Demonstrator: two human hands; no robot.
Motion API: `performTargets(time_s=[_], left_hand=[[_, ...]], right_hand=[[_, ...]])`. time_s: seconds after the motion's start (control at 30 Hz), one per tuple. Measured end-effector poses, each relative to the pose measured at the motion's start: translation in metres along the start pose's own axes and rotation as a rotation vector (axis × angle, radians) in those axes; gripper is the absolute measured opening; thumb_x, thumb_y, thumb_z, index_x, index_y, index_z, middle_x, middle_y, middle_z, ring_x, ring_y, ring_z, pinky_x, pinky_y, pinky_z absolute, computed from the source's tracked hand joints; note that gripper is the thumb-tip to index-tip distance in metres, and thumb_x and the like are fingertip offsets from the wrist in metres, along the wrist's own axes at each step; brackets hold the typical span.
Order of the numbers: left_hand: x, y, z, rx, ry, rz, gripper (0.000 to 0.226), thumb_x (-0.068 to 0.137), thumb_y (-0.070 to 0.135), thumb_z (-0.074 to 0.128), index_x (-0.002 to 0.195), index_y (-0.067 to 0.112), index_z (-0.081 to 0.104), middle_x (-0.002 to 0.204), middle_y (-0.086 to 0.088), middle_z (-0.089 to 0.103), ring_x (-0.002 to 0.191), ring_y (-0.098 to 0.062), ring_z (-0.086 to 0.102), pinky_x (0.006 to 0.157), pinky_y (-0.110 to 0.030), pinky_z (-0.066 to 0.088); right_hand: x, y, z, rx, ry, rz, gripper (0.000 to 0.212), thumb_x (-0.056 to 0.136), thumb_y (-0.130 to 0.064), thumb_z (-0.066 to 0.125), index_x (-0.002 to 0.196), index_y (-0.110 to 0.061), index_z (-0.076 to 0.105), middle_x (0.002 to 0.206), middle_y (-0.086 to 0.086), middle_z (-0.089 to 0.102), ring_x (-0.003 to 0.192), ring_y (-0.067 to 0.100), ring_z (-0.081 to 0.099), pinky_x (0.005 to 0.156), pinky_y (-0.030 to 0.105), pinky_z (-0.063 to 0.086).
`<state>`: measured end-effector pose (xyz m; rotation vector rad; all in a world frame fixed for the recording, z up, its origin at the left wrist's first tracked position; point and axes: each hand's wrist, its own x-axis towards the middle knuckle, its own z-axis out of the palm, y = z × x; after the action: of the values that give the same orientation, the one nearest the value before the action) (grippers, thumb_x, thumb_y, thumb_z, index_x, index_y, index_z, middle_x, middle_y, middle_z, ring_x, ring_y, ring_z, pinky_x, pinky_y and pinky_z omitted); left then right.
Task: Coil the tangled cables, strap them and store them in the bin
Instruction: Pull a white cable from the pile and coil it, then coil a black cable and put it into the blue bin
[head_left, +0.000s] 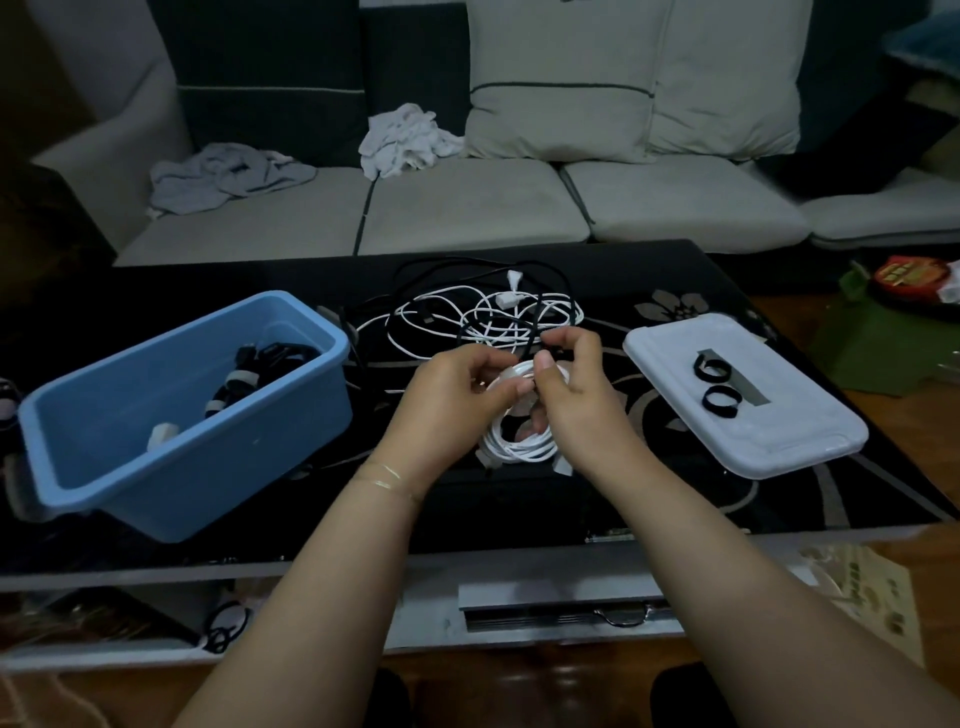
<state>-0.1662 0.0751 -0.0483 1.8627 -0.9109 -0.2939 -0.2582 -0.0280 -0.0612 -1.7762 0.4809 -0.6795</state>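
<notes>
A coiled white cable (519, 441) hangs between my hands over the black table. My left hand (457, 400) grips the top of the coil. My right hand (576, 384) pinches a dark strap at the coil's top with thumb and fingers. Behind my hands lies a tangle of white and black cables (478, 317). The blue bin (171, 415) stands at the left and holds strapped black cables (254, 374). Two rolled black straps (717, 384) lie on the white lid (810, 447) at the right.
The black floral glass table (701, 519) ends near my forearms, with a lower shelf beneath. A sofa (467, 208) with cushions and crumpled cloths stands behind. A green item with a snack packet (904, 280) sits at the far right.
</notes>
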Motion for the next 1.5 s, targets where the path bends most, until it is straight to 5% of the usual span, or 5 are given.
performTargets(time_s=[0.13, 0.5, 0.9, 1.3, 1.5], left_hand=[[-0.003, 0.000, -0.016, -0.055, -0.009, -0.044, 0.025, 0.080, 0.018, 0.077, 0.104, 0.013, 0.071, 0.091, -0.001, 0.073, 0.083, -0.013, 0.069, 0.080, -0.029, 0.055], [-0.012, -0.008, -0.047, 0.045, 0.047, 0.019, 0.014, 0.082, 0.019, 0.073, 0.095, 0.024, 0.071, 0.084, 0.008, 0.072, 0.079, -0.007, 0.069, 0.077, -0.033, 0.057], [-0.004, -0.037, -0.155, -0.019, 0.934, -0.058, 0.040, 0.090, 0.023, 0.054, 0.129, 0.015, 0.060, 0.120, -0.003, 0.067, 0.110, -0.015, 0.062, 0.099, -0.031, 0.048], [-0.037, -0.062, -0.193, 0.671, 0.580, -0.651, 0.043, 0.094, 0.022, 0.051, 0.135, 0.009, 0.052, 0.138, -0.026, 0.037, 0.120, -0.047, 0.046, 0.099, -0.048, 0.038], [-0.019, -0.051, -0.150, 0.790, 0.545, -0.190, 0.035, 0.091, 0.031, 0.059, 0.117, 0.008, 0.066, 0.131, -0.017, 0.054, 0.117, -0.039, 0.050, 0.095, -0.046, 0.043]], right_hand=[[0.003, 0.004, 0.016, -0.040, 0.004, -0.049, 0.014, 0.096, -0.036, 0.043, 0.105, -0.044, 0.035, 0.093, -0.002, 0.058, 0.070, 0.015, 0.058, 0.074, 0.052, 0.056], [0.003, -0.006, 0.044, 0.029, -0.049, -0.074, 0.018, 0.100, -0.029, 0.042, 0.117, -0.030, 0.035, 0.081, -0.001, 0.063, 0.069, 0.006, 0.062, 0.067, 0.023, 0.049], [0.003, 0.001, 0.056, 0.044, -0.079, -0.041, 0.021, 0.096, -0.043, 0.042, 0.106, -0.026, 0.050, 0.084, -0.007, 0.062, 0.070, 0.003, 0.062, 0.078, 0.044, 0.055], [0.000, 0.011, 0.060, 0.037, -0.185, 0.028, 0.019, 0.099, -0.030, 0.044, 0.089, -0.023, 0.058, 0.073, -0.003, 0.061, 0.063, 0.012, 0.060, 0.060, 0.026, 0.051], [0.024, 0.036, 0.051, -0.228, -0.134, 0.060, 0.009, 0.095, -0.019, 0.054, 0.091, -0.023, 0.060, 0.088, -0.005, 0.063, 0.079, 0.011, 0.058, 0.070, 0.021, 0.044]])
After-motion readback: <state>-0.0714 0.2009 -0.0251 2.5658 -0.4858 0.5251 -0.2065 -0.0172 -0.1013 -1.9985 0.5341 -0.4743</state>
